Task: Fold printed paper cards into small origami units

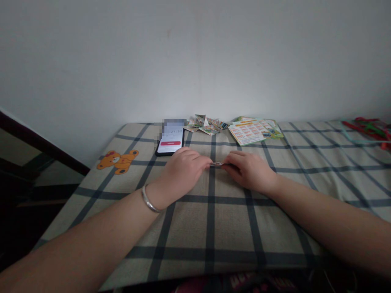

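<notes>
My left hand (pixel 187 167), with a silver bangle (pixel 149 200) on its wrist, pinches one end of a small folded piece of paper (pixel 216 164). Pinching the other end is my right hand (pixel 249 169), so the paper spans the short gap between my fingertips. Only a thin, printed strip of it shows; my fingers hide the rest. Both hands are low over the checked cloth. Beyond them lie several folded paper pieces (pixel 206 124) with a colourful print. To their right is a small pile of flat printed calendar cards (pixel 247 132).
A phone (pixel 170 140) with a lit screen lies beyond my left hand. An orange bear cutout (pixel 118 161) lies at the left on the checked tablecloth (pixel 189 228). Red and green strings (pixel 368 129) sit at the far right. A white wall (pixel 195 61) borders the table's back edge.
</notes>
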A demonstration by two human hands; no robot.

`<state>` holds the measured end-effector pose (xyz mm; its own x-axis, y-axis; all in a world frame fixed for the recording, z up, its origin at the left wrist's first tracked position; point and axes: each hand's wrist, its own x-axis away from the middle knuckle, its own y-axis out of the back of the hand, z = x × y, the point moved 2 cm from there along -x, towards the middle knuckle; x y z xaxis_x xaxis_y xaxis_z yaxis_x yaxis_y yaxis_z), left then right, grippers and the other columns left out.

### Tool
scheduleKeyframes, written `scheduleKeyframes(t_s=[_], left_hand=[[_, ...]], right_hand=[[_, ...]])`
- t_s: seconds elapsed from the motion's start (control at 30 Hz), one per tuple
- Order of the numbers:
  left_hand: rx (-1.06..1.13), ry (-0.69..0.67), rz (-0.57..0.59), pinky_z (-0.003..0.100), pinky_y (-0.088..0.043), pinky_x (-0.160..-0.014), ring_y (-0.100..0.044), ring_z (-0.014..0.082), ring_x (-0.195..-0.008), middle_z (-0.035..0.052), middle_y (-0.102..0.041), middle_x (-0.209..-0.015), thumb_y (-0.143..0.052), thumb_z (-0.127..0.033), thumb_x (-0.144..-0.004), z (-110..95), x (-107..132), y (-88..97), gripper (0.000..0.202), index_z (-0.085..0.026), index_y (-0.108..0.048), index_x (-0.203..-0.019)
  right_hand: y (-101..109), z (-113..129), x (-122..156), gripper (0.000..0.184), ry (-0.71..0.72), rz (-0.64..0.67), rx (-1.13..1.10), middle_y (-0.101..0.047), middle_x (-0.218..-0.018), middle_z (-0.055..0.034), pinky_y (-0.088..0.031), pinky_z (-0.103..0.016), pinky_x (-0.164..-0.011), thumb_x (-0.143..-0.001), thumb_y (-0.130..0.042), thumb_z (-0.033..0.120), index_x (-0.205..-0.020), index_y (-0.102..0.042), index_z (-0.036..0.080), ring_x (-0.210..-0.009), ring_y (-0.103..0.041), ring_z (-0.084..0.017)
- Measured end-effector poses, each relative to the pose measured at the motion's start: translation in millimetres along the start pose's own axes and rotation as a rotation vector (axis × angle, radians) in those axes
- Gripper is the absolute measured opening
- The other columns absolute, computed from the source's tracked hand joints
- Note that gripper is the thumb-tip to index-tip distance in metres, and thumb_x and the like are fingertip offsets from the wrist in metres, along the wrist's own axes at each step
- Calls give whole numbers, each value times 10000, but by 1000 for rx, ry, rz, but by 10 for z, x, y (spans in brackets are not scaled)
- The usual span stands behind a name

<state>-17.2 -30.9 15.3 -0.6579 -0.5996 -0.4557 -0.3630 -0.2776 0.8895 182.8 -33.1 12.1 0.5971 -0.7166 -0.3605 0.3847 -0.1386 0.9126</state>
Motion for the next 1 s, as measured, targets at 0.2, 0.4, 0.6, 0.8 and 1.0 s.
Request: scheduleKeyframes(t_s=[0.2, 0.4, 0.6, 0.8, 1.0], left_hand=[[-77, 8, -58, 372, -466, -764, -650, 223, -805, 47, -704, -811, -545, -204, -914, 28, 12, 57, 148, -174, -690, -914], [-132, 80, -32, 380, -448, -790, -649, 219, -829, 42, -711, -816, -538, -191, -910, 36, 18, 80, 166, -197, -704, -902], [-95, 139, -37, 365, -446, -804, -623, 214, -866, 41, -711, -894, -514, -200, -932, 146, 30, 57, 212, -194, -676, -1068], [-118, 159, -18, 378, -424, -815, -601, 230, -914, 44, -704, -910, -506, -182, -931, 194, 22, 21, 248, -205, -664, -1121], [-108, 87, -48, 373, -429, -803, -608, 226, -911, 62, -704, -909, -498, -168, -936, 165, 28, -8, 297, -174, -632, -1202]], right_hand=[[6, -40, 23, 206, -12, -63, 34, -659, -821, -62, -401, -268, -642, -941, -491, 274, -879, -652, 160, -725, -589, -170], [12, -71, 10, 202, -10, -67, 1, -696, -881, -72, -449, -279, -703, -939, -484, 207, -981, -677, 170, -785, -627, -178], [23, -136, -1, 194, -9, -101, -85, -652, -788, -51, -426, -264, -640, -937, -480, 213, -918, -666, 160, -709, -578, -154], [17, -138, 15, 303, -70, -241, -222, -642, -927, -38, -448, -234, -598, -884, -582, 221, -1184, -557, 185, -636, -551, -106], [50, -97, 27, 99, 31, -205, -135, -650, -842, -32, -434, -237, -636, -902, -541, 173, -940, -630, 191, -705, -573, -127]])
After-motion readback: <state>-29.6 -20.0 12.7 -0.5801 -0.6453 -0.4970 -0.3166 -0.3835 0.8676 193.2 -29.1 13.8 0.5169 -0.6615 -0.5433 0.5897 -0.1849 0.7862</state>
